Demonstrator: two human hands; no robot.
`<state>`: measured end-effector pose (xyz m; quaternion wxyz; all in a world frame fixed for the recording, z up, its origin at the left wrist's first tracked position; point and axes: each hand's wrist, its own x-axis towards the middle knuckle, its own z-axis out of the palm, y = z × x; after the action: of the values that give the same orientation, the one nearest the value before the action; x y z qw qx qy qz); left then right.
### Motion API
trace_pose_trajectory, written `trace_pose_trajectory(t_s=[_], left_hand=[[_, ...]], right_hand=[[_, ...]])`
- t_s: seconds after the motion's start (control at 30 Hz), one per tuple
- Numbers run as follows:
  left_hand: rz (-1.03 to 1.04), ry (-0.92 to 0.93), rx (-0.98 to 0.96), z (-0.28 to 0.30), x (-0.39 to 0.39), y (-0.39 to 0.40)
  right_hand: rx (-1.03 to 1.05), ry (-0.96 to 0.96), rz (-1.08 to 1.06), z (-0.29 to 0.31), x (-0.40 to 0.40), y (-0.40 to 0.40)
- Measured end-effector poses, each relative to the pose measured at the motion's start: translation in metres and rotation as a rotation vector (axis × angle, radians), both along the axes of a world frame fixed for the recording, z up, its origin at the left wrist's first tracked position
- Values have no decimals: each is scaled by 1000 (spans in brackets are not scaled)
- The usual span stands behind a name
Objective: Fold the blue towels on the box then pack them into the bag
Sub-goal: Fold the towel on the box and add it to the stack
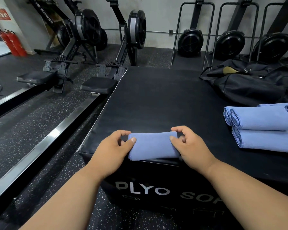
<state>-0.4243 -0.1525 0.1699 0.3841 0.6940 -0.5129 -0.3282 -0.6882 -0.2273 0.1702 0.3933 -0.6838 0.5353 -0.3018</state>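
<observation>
While the left hand (114, 146) and right hand (189, 145) pinch its ends, a folded blue cloth towel (152, 146) rests on the black padded box (156, 103).

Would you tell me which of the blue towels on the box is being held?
The folded towel at the near edge, gripped between the left hand and right hand; the other towels lie untouched at right.
</observation>
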Motion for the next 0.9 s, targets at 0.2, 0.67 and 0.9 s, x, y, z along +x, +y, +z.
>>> trace_pose_trajectory(t_s=[0.2,0.67,0.9], left_hand=[[165,-130,26,-1,-10,-7],[-59,-602,85,-1,-33,-20],[-77,-416,58,6,-33,-18]], right_hand=[[-22,209,-30,-2,6,-10],[-83,473,17,1,11,-4],[-38,372,58,8,3,-2]])
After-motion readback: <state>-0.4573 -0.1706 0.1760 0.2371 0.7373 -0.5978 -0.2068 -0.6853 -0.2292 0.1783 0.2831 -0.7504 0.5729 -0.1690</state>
